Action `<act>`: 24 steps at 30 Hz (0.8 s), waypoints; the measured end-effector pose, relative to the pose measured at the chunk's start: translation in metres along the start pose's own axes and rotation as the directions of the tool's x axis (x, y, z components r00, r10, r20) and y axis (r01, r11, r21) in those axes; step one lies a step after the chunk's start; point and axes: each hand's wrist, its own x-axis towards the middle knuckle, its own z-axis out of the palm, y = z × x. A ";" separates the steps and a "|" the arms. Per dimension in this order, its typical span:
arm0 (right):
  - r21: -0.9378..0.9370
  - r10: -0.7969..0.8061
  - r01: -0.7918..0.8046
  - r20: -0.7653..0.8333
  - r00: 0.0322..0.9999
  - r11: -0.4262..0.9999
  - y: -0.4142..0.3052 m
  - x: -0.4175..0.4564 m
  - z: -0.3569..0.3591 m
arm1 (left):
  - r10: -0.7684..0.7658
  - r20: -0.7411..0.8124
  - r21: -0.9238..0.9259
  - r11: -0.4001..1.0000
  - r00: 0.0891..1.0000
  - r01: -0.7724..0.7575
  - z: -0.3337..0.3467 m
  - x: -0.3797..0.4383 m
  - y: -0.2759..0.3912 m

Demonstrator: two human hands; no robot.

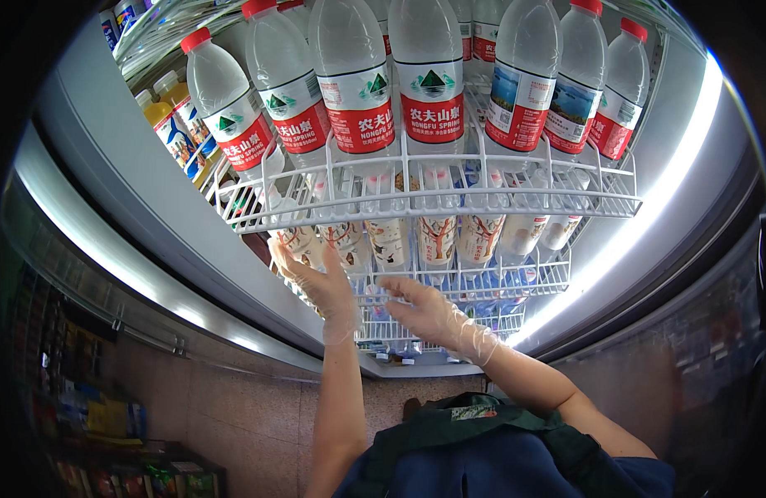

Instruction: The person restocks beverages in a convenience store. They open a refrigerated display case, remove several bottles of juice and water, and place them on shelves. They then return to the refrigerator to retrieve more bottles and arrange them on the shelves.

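Both my hands wear clear plastic gloves. My left hand [326, 292] is raised at the left end of the second shelf, thumb and fingers apart. Just behind its fingertips stands a clear bottle with a tree-patterned label [299, 244]; whether they touch it, I cannot tell. My right hand [428, 310] hovers in front of the lower wire racks, fingers loosely bent and nothing in them. Above it, a bottle with a red tree on its label [437, 239] stands in the same row. The white wire shelf [433, 211] above partly hides these bottles' tops.
Red-capped Nongfu Spring water bottles [431, 93] line the upper shelf. Yellow drink bottles [171, 121] stand at left. Bright light strips [632, 230] edge the cooler. A glass door [171, 348] is at left, above a tiled floor [246, 404]. Packaged goods [140, 476] sit lower left.
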 end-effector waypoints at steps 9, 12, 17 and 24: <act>-0.086 0.026 -0.016 0.111 0.993 0.996 0.020 -0.009 0.000 | -0.132 0.097 -0.274 0.949 0.986 0.154 0.010 0.031 -0.036; -0.039 0.043 -0.039 0.107 0.993 0.998 0.022 -0.014 -0.010 | -0.163 0.082 -0.222 0.959 0.983 0.177 0.021 0.025 -0.036; -0.007 0.125 -0.127 0.223 0.967 0.992 0.024 -0.015 -0.008 | -0.327 0.143 -0.233 0.906 0.934 0.353 -0.012 0.022 -0.029; -0.112 -0.002 0.037 0.301 0.954 0.993 0.014 -0.033 -0.045 | -0.239 -0.004 -0.132 0.963 0.971 0.236 -0.005 -0.027 -0.018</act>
